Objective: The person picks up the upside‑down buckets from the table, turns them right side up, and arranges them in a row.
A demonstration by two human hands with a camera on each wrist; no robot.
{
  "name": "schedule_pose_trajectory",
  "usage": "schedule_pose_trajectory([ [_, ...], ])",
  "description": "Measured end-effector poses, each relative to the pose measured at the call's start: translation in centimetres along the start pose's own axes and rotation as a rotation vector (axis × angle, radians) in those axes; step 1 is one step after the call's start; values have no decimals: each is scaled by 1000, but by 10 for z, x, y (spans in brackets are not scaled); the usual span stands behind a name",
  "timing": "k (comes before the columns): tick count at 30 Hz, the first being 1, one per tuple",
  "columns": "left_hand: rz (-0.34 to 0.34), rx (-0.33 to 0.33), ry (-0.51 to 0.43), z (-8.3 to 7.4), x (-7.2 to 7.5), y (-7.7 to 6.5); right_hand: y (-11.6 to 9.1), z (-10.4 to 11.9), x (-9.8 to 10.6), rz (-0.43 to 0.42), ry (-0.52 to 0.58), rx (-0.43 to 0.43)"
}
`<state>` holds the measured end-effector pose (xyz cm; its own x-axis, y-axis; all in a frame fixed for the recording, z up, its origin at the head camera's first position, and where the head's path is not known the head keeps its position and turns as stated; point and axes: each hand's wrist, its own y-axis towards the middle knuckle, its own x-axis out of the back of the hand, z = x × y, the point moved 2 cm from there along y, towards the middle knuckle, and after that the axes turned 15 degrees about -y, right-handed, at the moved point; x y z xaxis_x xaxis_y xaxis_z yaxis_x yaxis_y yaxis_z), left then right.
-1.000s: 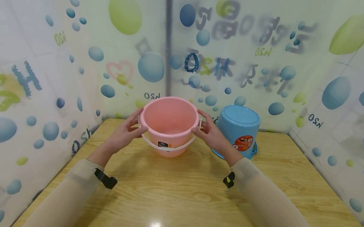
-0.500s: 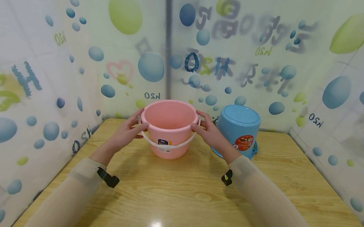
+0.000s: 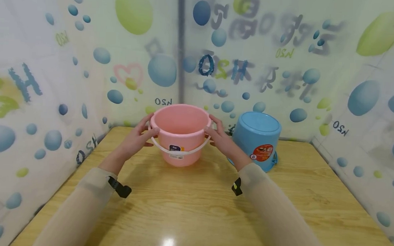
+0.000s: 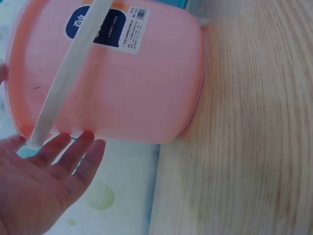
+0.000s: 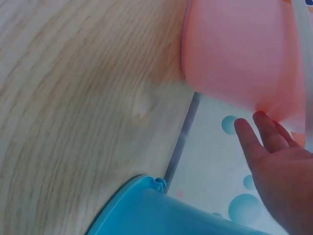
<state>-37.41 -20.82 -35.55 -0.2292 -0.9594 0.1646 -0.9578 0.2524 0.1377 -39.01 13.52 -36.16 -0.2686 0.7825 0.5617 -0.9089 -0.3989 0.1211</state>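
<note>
A pink bucket (image 3: 186, 142) stands upright on the wooden table, its mouth facing up and a label on its front wall. Its white handle (image 3: 190, 151) hangs down across that front. My left hand (image 3: 134, 140) holds the left side of the rim, thumb at the front; in the left wrist view its other fingers (image 4: 68, 152) reach along the bucket wall. On the opposite side, my right hand (image 3: 222, 141) holds the rim likewise, with fingertips (image 5: 261, 120) against the wall in the right wrist view.
Right of the pink bucket, a blue bucket (image 3: 244, 140) with a red label stands upside down, behind my right forearm. The table (image 3: 185, 211) ends at a bubble-patterned curtain (image 3: 133, 53) at the back and sides.
The pink bucket was tipped toward me one second ago and has come upright, showing less of its inside and more of its label. Both hands stay on its rim. The blue bucket is unmoved.
</note>
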Motion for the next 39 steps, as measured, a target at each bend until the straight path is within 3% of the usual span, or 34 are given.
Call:
schedule_pose_trajectory([
  [15, -53, -4, -4, 5, 3, 12, 27, -5, -6, -37, 38, -36],
  [26, -70, -15, -13, 10, 5, 22, 33, -2, -7, -65, 35, -30],
  [39, -98, -7, -16, 8, 4, 23, 38, -4, -8, -111, -2, -35],
])
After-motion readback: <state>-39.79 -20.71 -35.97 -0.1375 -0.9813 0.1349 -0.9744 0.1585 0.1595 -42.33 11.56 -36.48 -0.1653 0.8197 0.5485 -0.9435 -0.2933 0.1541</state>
